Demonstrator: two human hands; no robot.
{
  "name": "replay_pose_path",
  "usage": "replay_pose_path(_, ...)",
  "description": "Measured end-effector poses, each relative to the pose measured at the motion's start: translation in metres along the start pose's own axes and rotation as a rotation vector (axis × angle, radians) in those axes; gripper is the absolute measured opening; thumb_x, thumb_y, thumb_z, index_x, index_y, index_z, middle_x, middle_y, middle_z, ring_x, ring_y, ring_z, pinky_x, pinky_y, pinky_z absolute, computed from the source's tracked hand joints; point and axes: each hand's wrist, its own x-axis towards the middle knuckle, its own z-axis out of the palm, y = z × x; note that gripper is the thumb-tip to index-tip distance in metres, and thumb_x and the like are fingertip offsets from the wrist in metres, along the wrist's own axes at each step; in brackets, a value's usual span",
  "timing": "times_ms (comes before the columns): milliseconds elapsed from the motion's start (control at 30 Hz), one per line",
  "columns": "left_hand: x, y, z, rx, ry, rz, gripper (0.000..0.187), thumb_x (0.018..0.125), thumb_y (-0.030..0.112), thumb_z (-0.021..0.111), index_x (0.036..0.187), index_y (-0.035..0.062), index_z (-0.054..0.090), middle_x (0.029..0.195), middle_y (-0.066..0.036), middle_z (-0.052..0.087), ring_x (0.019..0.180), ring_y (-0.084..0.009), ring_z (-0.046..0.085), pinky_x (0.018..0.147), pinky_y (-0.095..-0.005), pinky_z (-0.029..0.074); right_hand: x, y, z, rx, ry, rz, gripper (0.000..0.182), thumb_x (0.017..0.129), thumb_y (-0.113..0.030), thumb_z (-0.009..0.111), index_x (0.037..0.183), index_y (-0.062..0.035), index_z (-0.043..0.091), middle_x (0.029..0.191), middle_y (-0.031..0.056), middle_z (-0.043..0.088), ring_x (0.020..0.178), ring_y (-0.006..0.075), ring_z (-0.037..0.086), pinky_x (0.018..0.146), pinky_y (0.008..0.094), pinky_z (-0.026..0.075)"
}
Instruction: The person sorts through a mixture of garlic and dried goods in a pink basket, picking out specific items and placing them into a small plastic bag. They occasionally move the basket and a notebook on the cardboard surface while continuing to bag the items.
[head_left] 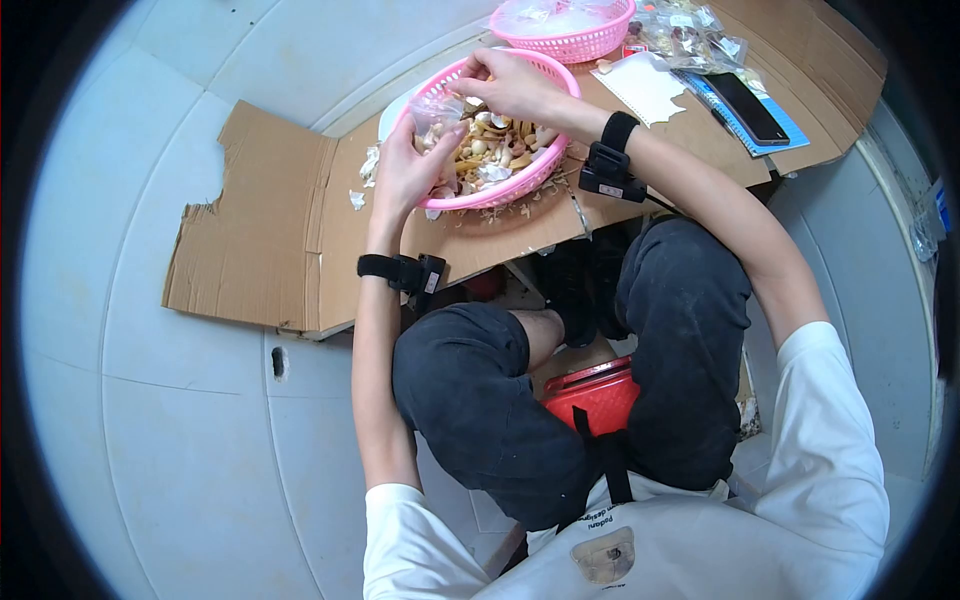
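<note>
A pink plastic basket (500,190) on the cardboard holds a mix of pale and brown dried pieces (495,145). Over its left side, my left hand (412,165) has its thumb and fingers closed on a small clear plastic bag (436,112). My right hand (505,82) is above the far part of the basket, thumb and fingers bent together close to the bag. Whatever it may hold is too small to make out.
Behind stands a second pink basket (575,45) with clear plastic inside. To the right lie torn white paper (640,88), a black phone (746,108) on a blue notebook (787,130), and small packets (690,35). A red container (595,395) is between the legs.
</note>
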Motion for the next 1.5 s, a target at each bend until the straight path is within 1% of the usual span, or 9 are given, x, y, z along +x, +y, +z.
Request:
replay_pose_path(67, -0.002, 0.008, -0.001, 0.004, -0.041, -0.050, 0.041, 0.090, 0.025, 0.073, 0.119, -0.0017, 0.064, 0.104, -0.008, 0.071, 0.094, -0.0124, 0.065, 0.084, -0.0306, 0.052, 0.000, -0.006, -0.004, 0.056, -0.024, -0.043, 0.041, 0.094, -0.038, 0.063, 0.103, 0.0020, 0.067, 0.090, 0.0123, 0.071, 0.080, 0.0200, 0.067, 0.073, 0.0341, 0.053)
replay_pose_path(300, -0.001, 0.006, -0.001, 0.010, -0.047, -0.044, 0.045, 0.089, 0.028, 0.075, 0.120, -0.0020, 0.063, 0.105, -0.009, 0.071, 0.094, -0.0129, 0.065, 0.083, -0.0301, 0.052, -0.004, -0.016, -0.006, 0.211, -0.017, -0.145, 0.038, 0.094, -0.034, 0.064, 0.107, 0.0022, 0.068, 0.094, 0.0119, 0.071, 0.083, 0.0179, 0.067, 0.073, 0.0334, 0.053)
replay_pose_path(367, 0.000, 0.004, -0.001, 0.012, -0.066, -0.024, 0.049, 0.088, 0.030, 0.077, 0.122, -0.0020, 0.063, 0.105, -0.009, 0.071, 0.094, -0.0131, 0.066, 0.082, -0.0297, 0.053, -0.006, -0.017, -0.006, 0.140, -0.049, -0.215, 0.030, 0.098, -0.031, 0.063, 0.111, -0.0039, 0.065, 0.097, 0.0047, 0.067, 0.075, 0.0078, 0.061, 0.056, 0.0223, 0.047)
replay_pose_path(467, -0.001, 0.008, -0.001, 0.024, -0.085, -0.034, 0.053, 0.087, 0.033, 0.077, 0.124, -0.0019, 0.062, 0.107, -0.009, 0.071, 0.094, -0.0127, 0.065, 0.082, -0.0293, 0.052, -0.003, -0.009, -0.002, 0.089, 0.033, -0.381, 0.028, 0.099, -0.030, 0.061, 0.108, -0.0043, 0.068, 0.089, 0.0024, 0.067, 0.069, 0.0061, 0.059, 0.055, 0.0218, 0.046)
replay_pose_path(700, 0.001, 0.001, -0.004, 0.145, -0.086, -0.052, 0.057, 0.087, 0.037, 0.077, 0.126, -0.0010, 0.061, 0.103, -0.008, 0.071, 0.092, -0.0116, 0.063, 0.082, -0.0289, 0.051, -0.009, -0.025, -0.011, 0.245, -0.145, -0.097, 0.044, 0.097, -0.040, 0.062, 0.092, 0.0021, 0.074, 0.070, 0.0035, 0.066, 0.051, 0.0077, 0.053, 0.049, 0.0270, 0.042)
replay_pose_path(967, 0.002, -0.004, 0.000, -0.057, -0.062, 0.108, 0.041, 0.093, 0.019, 0.072, 0.123, -0.0030, 0.055, 0.107, -0.011, 0.069, 0.096, -0.0128, 0.065, 0.083, -0.0298, 0.052, -0.009, -0.023, -0.007, 0.268, -0.177, -0.148, 0.045, 0.098, -0.044, 0.060, 0.105, -0.0024, 0.075, 0.075, 0.0037, 0.068, 0.049, 0.0056, 0.052, 0.045, 0.0225, 0.041)
replay_pose_path(1100, 0.001, -0.009, 0.002, -0.168, -0.007, 0.089, 0.050, 0.087, 0.025, 0.076, 0.122, -0.0041, 0.054, 0.105, -0.015, 0.072, 0.094, -0.0184, 0.070, 0.082, -0.0312, 0.054, -0.011, -0.025, -0.007, 0.276, -0.213, -0.129, 0.045, 0.099, -0.043, 0.059, 0.109, -0.0019, 0.073, 0.076, 0.0044, 0.068, 0.050, 0.0073, 0.054, 0.046, 0.0243, 0.043)
replay_pose_path(1200, 0.000, -0.009, 0.001, -0.137, 0.006, 0.042, 0.050, 0.088, 0.025, 0.076, 0.121, -0.0047, 0.053, 0.104, -0.015, 0.072, 0.093, -0.0182, 0.070, 0.080, -0.0314, 0.054, -0.007, -0.020, -0.006, 0.221, -0.016, -0.191, 0.040, 0.099, -0.037, 0.059, 0.111, -0.0008, 0.071, 0.077, 0.0061, 0.068, 0.052, 0.0094, 0.058, 0.048, 0.0265, 0.046)
replay_pose_path(1500, 0.000, -0.005, 0.000, -0.052, 0.027, 0.003, 0.049, 0.089, 0.030, 0.076, 0.116, -0.0053, 0.054, 0.101, -0.016, 0.071, 0.091, -0.0181, 0.069, 0.079, -0.0323, 0.053, -0.007, -0.005, -0.010, 0.055, -0.276, 0.139, 0.025, 0.092, -0.005, 0.055, 0.113, 0.0036, 0.066, 0.078, 0.0081, 0.067, 0.062, 0.0126, 0.063, 0.055, 0.0283, 0.051)
